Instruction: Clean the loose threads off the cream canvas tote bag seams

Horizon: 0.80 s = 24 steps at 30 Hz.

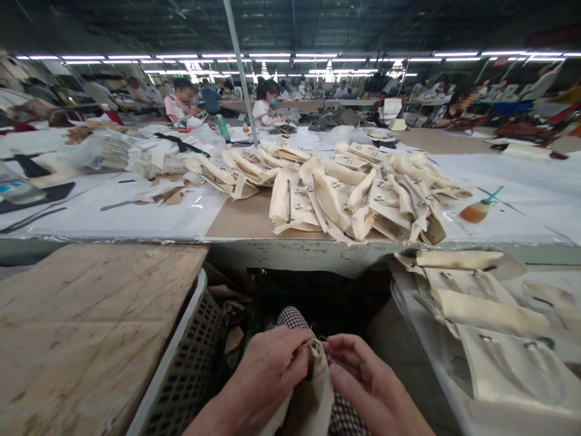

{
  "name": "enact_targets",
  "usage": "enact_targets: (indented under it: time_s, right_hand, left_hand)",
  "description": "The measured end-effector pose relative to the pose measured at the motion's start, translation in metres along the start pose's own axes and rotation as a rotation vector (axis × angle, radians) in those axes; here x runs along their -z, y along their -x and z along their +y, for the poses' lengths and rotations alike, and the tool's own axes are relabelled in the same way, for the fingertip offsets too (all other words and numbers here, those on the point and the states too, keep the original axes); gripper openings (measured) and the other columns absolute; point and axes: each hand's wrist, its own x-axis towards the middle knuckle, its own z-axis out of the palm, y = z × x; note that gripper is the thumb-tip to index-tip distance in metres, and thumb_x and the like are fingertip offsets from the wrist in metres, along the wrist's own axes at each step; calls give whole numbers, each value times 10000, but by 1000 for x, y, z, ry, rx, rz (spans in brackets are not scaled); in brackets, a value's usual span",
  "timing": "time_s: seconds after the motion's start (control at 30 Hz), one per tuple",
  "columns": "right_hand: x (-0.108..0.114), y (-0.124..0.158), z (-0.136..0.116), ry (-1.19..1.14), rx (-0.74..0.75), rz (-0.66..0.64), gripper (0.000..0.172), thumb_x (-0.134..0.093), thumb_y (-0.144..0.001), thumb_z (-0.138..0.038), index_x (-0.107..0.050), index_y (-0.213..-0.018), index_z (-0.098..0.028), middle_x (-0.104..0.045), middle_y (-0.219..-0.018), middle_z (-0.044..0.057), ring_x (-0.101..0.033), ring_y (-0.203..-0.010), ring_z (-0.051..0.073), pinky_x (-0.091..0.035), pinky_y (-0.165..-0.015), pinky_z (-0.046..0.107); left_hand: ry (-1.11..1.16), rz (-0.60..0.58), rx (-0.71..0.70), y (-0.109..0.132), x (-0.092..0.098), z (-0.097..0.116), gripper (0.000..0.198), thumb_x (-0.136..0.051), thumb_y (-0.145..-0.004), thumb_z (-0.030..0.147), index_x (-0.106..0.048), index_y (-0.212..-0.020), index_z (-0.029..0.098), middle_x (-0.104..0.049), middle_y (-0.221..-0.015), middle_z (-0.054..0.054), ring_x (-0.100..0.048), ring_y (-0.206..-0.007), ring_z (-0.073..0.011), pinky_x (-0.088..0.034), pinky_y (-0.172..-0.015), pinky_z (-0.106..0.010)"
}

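Note:
Low in front of me, over my checkered trouser leg [293, 316], I hold a cream fabric piece [313, 396] with a folded, raised edge. My left hand [267, 369] is closed on its upper left side, thumb and fingers pinching the edge. My right hand [363, 378] is at the right side of the same edge, its fingers curled together against the fabric. Fine loose threads stick up from the top edge between the hands. What the right fingertips grip is partly hidden.
A heap of cream fabric pieces [336, 194] lies on the table ahead, beside an amber bottle [475, 212] with a green nozzle. More stacked pieces [490, 303] lie at right. A plastic basket [186, 357] and brown board [91, 315] stand left. People work further back.

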Motion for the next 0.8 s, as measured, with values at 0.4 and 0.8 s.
enact_targets:
  time_s: [0.4, 0.8]
  right_hand:
    - [-19, -4, 29, 226, 27, 137, 683, -577, -680, -199, -425, -1345, -231, -593, -1322, 94, -638, -1135, 245, -553, -924, 343]
    - [23, -17, -13, -100, -68, -88, 437, -559, -674, -139, -583, -1107, -199, -715, -1114, 50, -661, -1078, 231, -520, -866, 309]
  left_hand:
    - [33, -51, -8, -12, 10, 5, 221, -479, -907, 191, -698, -908, 226, -687, -850, 12, -604, -802, -158, -407, -725, -233]
    - [301, -236, 85, -30, 21, -5, 286, -498, -801, 180, -742, -950, 165, -700, -825, 11, -599, -771, -158, -431, -685, -209]
